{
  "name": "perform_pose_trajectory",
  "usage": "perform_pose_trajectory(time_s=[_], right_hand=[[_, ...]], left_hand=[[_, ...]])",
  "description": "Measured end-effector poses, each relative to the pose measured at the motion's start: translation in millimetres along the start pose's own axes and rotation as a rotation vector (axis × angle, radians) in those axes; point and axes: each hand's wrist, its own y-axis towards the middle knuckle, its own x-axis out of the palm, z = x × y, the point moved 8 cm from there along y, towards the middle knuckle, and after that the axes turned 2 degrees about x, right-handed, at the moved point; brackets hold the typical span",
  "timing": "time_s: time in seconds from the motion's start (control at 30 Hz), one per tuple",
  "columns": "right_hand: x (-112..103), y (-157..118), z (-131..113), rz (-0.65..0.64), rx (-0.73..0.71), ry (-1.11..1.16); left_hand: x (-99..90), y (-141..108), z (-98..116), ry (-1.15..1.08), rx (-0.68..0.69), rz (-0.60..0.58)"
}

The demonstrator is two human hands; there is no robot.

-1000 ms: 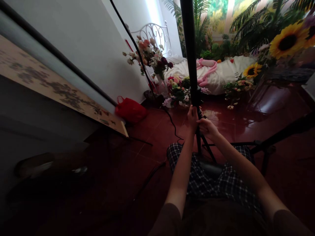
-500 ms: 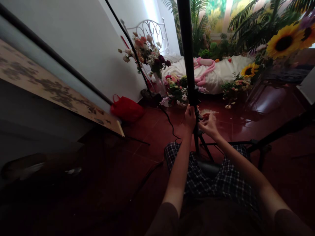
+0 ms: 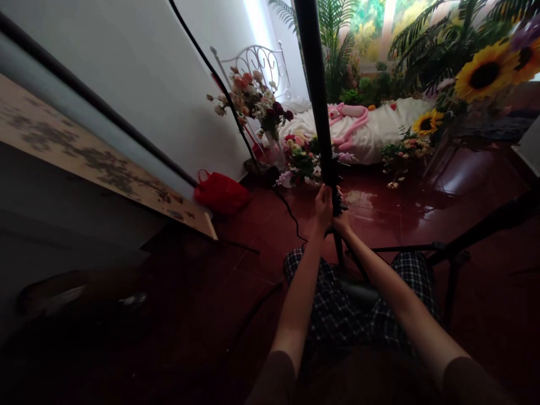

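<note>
A thick black pole of a floor stand rises in front of me, leaning slightly left toward its top. My left hand is closed around the pole from its left side. Just lower, on the right side, my right hand is wrapped around the stand below a dark clamp or knob. Most of the right fingers are hidden behind the stand. Thin legs of the stand reach down between my knees in checked trousers.
A red bag sits by the wall, beside a long painted panel. Ahead are flower bouquets, a bed with white cover and sunflowers. A black cable crosses the floor. Another black stand stands at the right.
My right hand has moved from the clamp, where its fingers were spread, down and left to close around the stand. My left hand keeps its grip. The view has shifted slightly.
</note>
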Motion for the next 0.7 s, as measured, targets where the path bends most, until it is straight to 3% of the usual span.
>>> perform_pose_trajectory(time_s=[0.23, 0.4, 0.53, 0.7], right_hand=[[2.6, -2.2, -1.4, 0.01, -0.065, 0.012], [5.1, -4.2, -2.2, 0.016, -0.077, 0.022], [5.1, -4.3, 1.1, 0.025, -0.07, 0.027], [4.2, -5.1, -2.0, 0.019, -0.079, 0.023]], left_hand=[[7.8, 10.1, 39.9, 0.029, 0.141, -0.047], [21.2, 27.1, 61.3, -0.07, 0.127, -0.082], [34.5, 46.0, 93.5, -0.133, 0.17, -0.054], [52.1, 65.7, 135.7, -0.216, 0.157, -0.104]])
